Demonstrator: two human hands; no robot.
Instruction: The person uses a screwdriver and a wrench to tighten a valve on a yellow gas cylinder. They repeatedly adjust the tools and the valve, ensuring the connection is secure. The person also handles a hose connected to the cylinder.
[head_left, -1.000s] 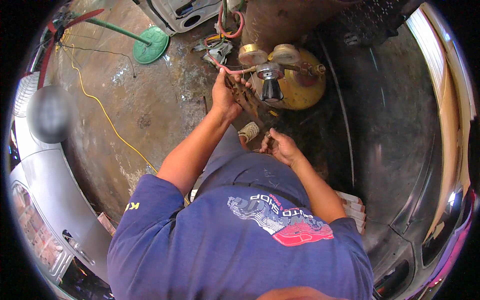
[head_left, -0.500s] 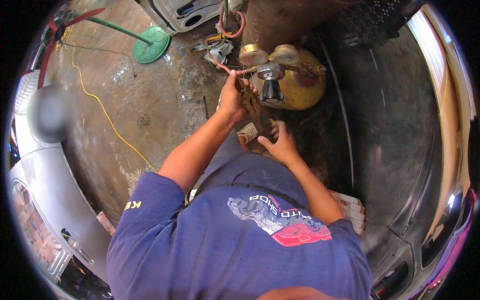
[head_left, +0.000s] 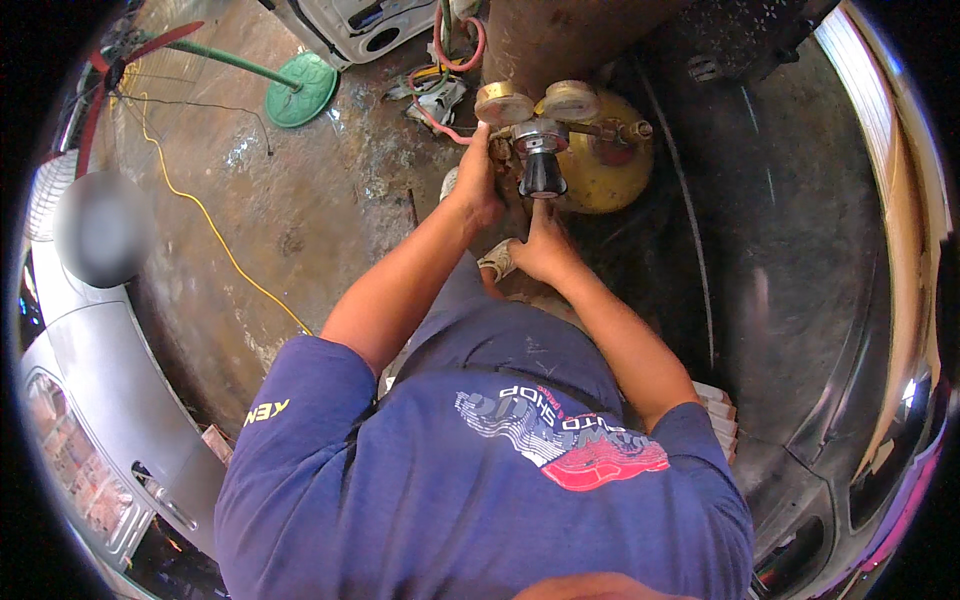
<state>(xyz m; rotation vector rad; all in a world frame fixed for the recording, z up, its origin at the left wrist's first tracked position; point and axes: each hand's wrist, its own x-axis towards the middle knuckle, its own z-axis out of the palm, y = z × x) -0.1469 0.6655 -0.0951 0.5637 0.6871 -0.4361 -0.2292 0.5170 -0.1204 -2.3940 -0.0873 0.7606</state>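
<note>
Standing under gauges [head_left: 572, 102], the tank [head_left: 603, 185] is near the left hand [head_left: 480, 188] and right hand [head_left: 546, 249], whose opening and hold I cannot tell.

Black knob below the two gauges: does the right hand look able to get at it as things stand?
Probably yes: the right hand sits below the black knob in view, with nothing showing between them; the left hand is off to the side. Whether hand and knob touch is unclear.
</note>
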